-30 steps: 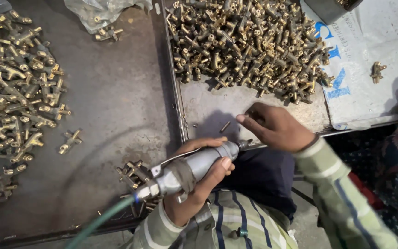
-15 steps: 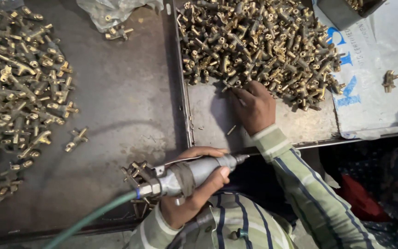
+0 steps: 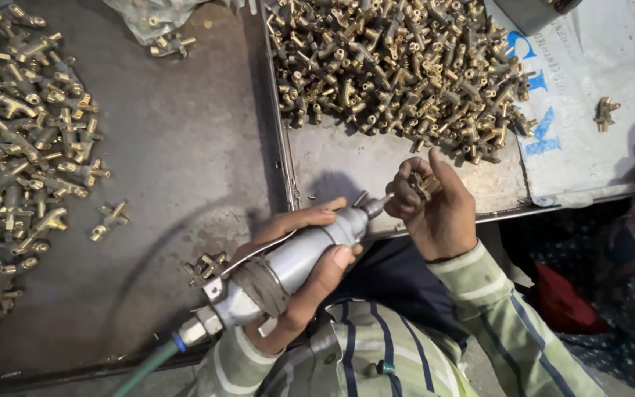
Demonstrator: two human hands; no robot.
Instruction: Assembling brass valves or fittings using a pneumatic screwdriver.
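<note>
Tray (image 3: 406, 173) heaped with brass fittings (image 3: 398, 70)

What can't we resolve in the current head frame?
- Tool bit: hidden where the grey pneumatic hand tool meets the right hand.
- Brass fitting: mostly covered by the right hand's fingers; shape unclear.
- Left hand: palm hidden behind the tool body.
- Green hose: cut off by the bottom edge.
- Left pile of fittings: cut off by the left edge.
- Person at right: cropped by the right edge.
</note>
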